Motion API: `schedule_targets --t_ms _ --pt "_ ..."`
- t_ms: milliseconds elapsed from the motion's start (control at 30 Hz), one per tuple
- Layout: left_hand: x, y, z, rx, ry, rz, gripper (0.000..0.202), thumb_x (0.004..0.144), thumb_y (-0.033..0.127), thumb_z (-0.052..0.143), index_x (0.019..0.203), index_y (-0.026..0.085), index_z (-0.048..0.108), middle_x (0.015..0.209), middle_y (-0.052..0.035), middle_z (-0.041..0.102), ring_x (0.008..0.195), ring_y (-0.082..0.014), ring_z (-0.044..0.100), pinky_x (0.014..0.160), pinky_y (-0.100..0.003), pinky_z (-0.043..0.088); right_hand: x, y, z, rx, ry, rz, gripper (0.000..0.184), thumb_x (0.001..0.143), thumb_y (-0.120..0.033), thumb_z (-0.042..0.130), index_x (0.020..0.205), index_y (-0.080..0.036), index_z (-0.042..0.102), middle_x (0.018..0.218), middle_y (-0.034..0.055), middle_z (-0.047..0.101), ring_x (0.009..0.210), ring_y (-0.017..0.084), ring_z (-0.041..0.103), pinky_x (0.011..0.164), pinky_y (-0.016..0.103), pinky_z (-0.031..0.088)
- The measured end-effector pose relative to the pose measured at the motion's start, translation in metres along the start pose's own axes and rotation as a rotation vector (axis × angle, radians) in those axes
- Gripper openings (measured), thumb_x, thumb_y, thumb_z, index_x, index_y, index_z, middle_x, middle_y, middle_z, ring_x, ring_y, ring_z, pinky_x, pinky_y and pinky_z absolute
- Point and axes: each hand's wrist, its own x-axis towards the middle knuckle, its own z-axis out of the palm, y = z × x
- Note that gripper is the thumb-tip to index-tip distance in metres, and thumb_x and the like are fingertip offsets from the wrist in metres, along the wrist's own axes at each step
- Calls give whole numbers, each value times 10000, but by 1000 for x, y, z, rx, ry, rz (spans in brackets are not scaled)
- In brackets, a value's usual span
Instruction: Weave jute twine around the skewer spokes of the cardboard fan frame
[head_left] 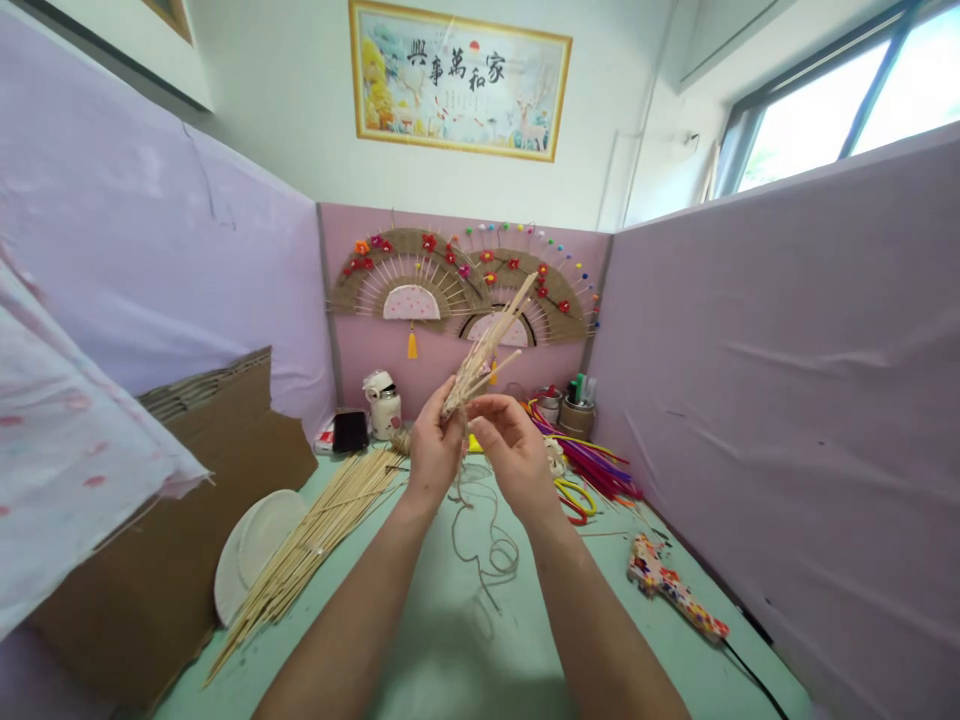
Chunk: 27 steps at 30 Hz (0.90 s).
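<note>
My left hand (pixel 435 440) is closed around the lower end of a small bundle of thin bamboo sticks (pixel 491 335), which fans up and to the right above the table. My right hand (pixel 510 445) is beside it, fingers curled and pinched at the base of the bundle, where a strand of jute twine (pixel 487 540) hangs down and coils loosely on the green table (pixel 450 640). Both hands are raised above the tabletop at its middle.
A long pile of bamboo skewers (pixel 315 540) lies left, beside white paper plates (pixel 251 550) and cardboard (pixel 187 520). A patterned glue gun (pixel 675 590), scissors (pixel 576 497) and coloured pipe cleaners (pixel 592 462) lie right. Finished fans (pixel 420 275) hang on the back partition above cups and a phone (pixel 350 430).
</note>
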Motion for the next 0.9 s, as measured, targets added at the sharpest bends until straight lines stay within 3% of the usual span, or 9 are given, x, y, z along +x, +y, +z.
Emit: schedule_targets --t_ms 133,400,533,700,900 --pt "0 0 -7 32 58 -44 508 859 228 528 1363 199 469 1378 -112 524 1256 -253 492 1055 -439 387 2 2 9 32 5 35 208 743 -289 719 899 -218 602 834 -3 646 783 133 606 761 265 490" --pt "-3 0 -14 90 0 93 478 852 220 470 1329 211 494 1361 -91 528 1258 -239 474 1068 -439 360 4 9 4 36 1 68 96 776 -288 675 813 -206 642 687 -19 632 634 111 574 626 241 496" --pt "-6 5 -11 27 -27 51 445 897 324 437 1319 197 499 1375 -105 513 1281 -246 451 1078 -435 342 5 8 0 29 -2 82 101 772 -291 676 829 -212 650 703 -16 645 625 109 579 604 238 496" --pt "-5 6 -12 -93 -15 -49 573 852 510 515 1300 154 494 1324 -156 538 1225 -268 500 1017 -413 406 3 8 -2 8 4 60 138 772 -289 682 862 -224 600 703 -28 624 639 114 588 613 238 494" --pt "-3 1 -15 -37 -1 -58 578 803 516 586 1271 182 526 1291 -143 556 1216 -290 504 980 -426 438 -10 17 -3 -209 -78 -31 78 838 -273 612 892 -217 605 814 6 635 757 140 602 736 275 492"
